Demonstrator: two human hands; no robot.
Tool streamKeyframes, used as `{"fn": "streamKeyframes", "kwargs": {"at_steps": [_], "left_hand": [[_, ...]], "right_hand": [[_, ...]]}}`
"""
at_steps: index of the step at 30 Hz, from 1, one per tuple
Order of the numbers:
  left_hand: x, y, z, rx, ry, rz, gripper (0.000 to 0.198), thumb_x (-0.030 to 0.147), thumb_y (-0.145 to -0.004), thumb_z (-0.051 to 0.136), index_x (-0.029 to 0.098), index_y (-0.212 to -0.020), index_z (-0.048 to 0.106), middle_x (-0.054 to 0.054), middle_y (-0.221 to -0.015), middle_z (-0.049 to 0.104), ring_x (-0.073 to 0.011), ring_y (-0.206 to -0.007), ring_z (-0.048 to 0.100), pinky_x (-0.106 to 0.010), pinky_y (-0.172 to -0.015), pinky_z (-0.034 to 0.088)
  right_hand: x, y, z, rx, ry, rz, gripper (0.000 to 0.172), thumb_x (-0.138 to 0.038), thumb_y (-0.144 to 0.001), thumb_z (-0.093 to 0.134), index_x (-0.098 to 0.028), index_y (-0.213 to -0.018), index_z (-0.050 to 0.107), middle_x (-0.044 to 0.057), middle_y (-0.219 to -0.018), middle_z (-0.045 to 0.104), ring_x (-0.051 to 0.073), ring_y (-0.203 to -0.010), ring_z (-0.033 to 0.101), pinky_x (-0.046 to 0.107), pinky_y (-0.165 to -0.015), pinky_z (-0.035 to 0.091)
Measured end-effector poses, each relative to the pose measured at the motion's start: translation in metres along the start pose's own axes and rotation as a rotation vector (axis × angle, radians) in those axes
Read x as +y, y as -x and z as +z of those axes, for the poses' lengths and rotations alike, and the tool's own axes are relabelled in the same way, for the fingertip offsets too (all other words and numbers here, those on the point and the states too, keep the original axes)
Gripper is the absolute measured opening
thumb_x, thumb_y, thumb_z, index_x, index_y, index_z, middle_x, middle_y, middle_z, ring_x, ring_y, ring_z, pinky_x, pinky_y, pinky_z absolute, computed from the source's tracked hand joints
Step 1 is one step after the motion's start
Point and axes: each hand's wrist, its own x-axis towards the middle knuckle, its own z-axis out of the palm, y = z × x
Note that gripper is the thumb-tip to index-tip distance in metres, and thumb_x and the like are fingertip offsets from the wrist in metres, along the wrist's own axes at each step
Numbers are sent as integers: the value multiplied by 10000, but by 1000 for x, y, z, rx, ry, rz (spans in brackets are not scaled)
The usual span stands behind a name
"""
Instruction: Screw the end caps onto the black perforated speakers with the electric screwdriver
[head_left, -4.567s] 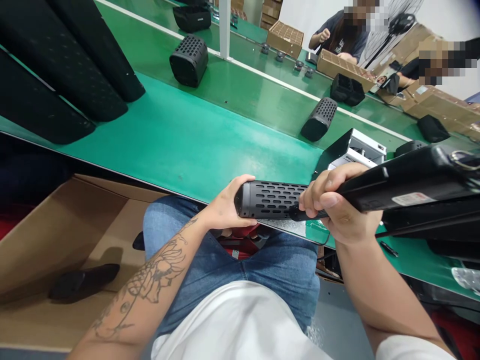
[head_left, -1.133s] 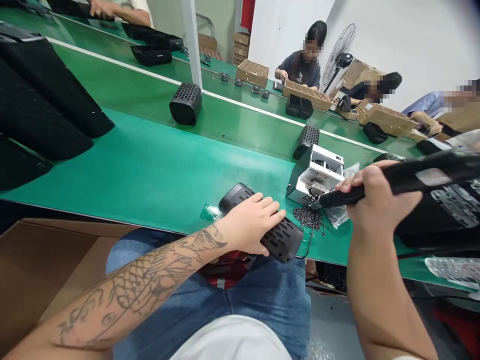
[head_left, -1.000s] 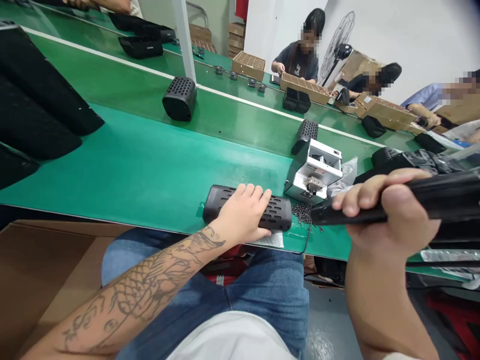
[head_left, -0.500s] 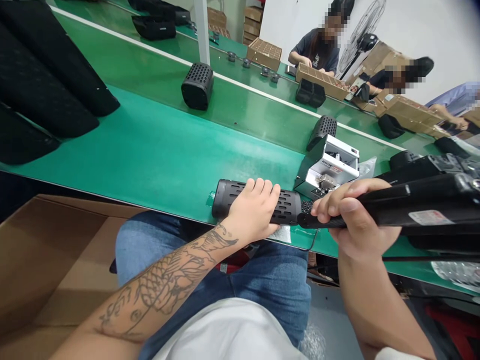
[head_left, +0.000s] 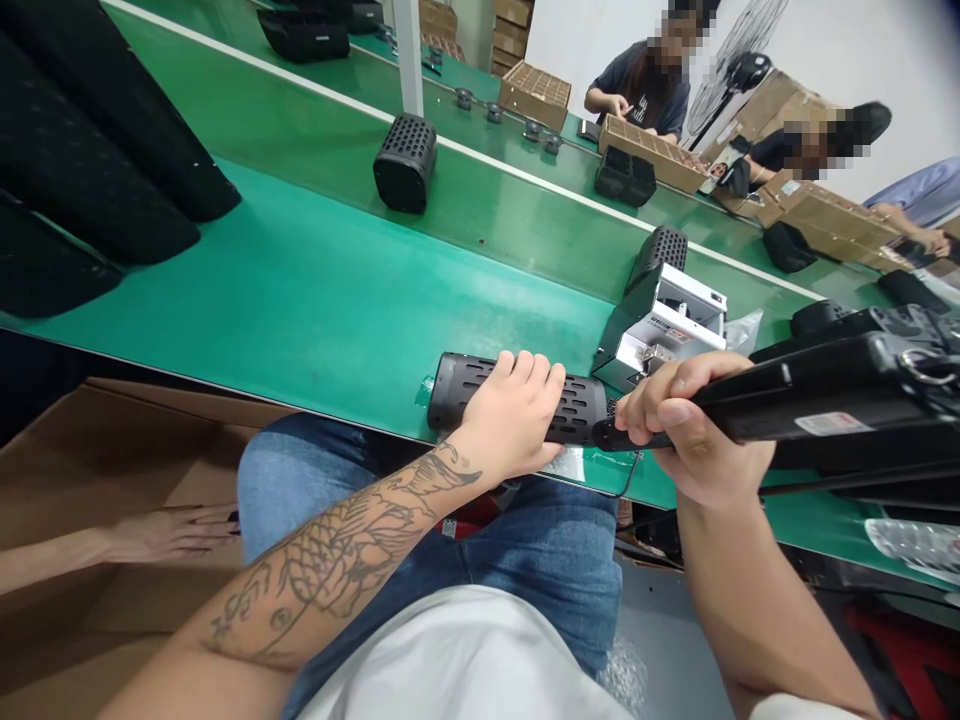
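Note:
My left hand (head_left: 514,410) is closed over a black cylindrical speaker housing (head_left: 456,388) with slotted holes, lying on its side at the front edge of the green bench. In my right hand (head_left: 697,415) is a long black electric screwdriver (head_left: 810,395) with a label and a metal ring at its rear. Its front end meets the right end of the housing, where my fingers hide the bit. Just behind my right hand stands a silver screw feeder (head_left: 664,325).
Perforated housings (head_left: 405,165) stand on the green belt (head_left: 300,135). Large black pieces (head_left: 97,130) lean in at left. A co-worker's hand (head_left: 169,535) reaches over a cardboard box (head_left: 90,430). Across the belt, people work beside divided cartons (head_left: 649,155).
Another person's hand has come in at the lower left, over the cardboard box. The screwdriver's rear has shifted slightly left, and my left hand keeps its hold on the housing.

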Motion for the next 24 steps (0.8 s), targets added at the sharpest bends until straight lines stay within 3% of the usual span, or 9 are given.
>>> {"fn": "streamKeyframes", "kwargs": {"at_steps": [5, 10, 13, 17, 21, 24], "left_hand": [[0, 0, 0, 4, 6, -8, 1017, 665, -1029, 801, -6, -1750, 547, -305, -1563, 683, -490, -1424, 601, -591, -1273, 354], [7, 3, 1, -1, -14, -40, 1055, 723, -1046, 785, -7, -1765, 534, -328, -1562, 688, -498, -1409, 602, -595, -1239, 382], [15, 1, 2, -10, -29, -67, 1068, 747, -1057, 779, -19, -1761, 538, -335, -1546, 700, -489, -1385, 615, -591, -1210, 403], [23, -3, 4, -19, -26, -105, 1116, 770, -1047, 789, -43, -1765, 524, -340, -1556, 702, -496, -1403, 623, -612, -1233, 409], [18, -1, -2, -52, 12, -76, 1132, 772, -1049, 790, 38, -1843, 453, -344, -1734, 609, -511, -1498, 619, -615, -1269, 413], [1, 8, -12, -78, 36, -31, 1172, 738, -1003, 865, 106, -1879, 411, -329, -1855, 511, -513, -1605, 577, -599, -1316, 400]], "right_hand": [[2, 1, -2, -21, 17, -7, 246, -275, -973, 973, -257, -978, 728, -67, -708, 721, 141, -528, 675, 354, -638, 694], [-12, -2, -4, -16, 36, -5, 222, -346, -943, 1015, -253, -985, 818, -35, -696, 739, 170, -523, 689, 379, -591, 686], [-15, -20, -16, 204, -2, -131, 248, -370, -895, 1048, -246, -971, 847, -40, -640, 699, 167, -461, 629, 372, -505, 645], [9, -53, -55, 584, 272, -295, 175, -273, -929, 1011, -230, -904, 843, -15, -667, 712, 179, -532, 707, 326, -524, 610], [43, -69, -89, 625, 351, -290, 254, -257, -915, 1028, -257, -808, 798, -10, -642, 731, 181, -511, 714, 321, -535, 624], [52, -66, -94, 601, 350, -255, 251, -269, -921, 1024, -272, -822, 794, -18, -606, 721, 192, -500, 702, 344, -561, 652]]}}
